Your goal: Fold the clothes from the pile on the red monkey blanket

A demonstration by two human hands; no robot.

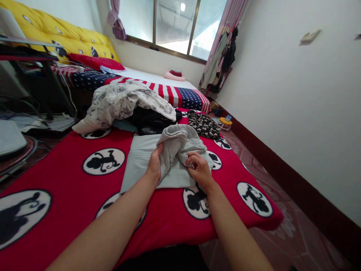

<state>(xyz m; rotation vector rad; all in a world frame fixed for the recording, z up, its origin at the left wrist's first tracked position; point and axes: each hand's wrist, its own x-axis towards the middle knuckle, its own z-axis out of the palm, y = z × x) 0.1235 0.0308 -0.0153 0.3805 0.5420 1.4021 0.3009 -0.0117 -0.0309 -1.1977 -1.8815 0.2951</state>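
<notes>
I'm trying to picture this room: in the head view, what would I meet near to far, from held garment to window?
Light grey garment, black floral fabric, stars-and-stripes bedspread, red cloth bundle, window.

Left hand's (154,164) fingers mostly hide behind grey garment (180,132). Right hand's (199,169) exact grip is too small to tell. Picture cuts left forearm (109,220) at 7 o'clock, right forearm (232,222) at 5, red blanket (64,195) at 8. Floral cloth (121,98), 10 o'clock, partly hides black cloth (149,118).

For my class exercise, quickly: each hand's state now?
Left hand: closed on the bunched pale grey fabric garment.
Right hand: curled at that garment; grip unclear.
</notes>
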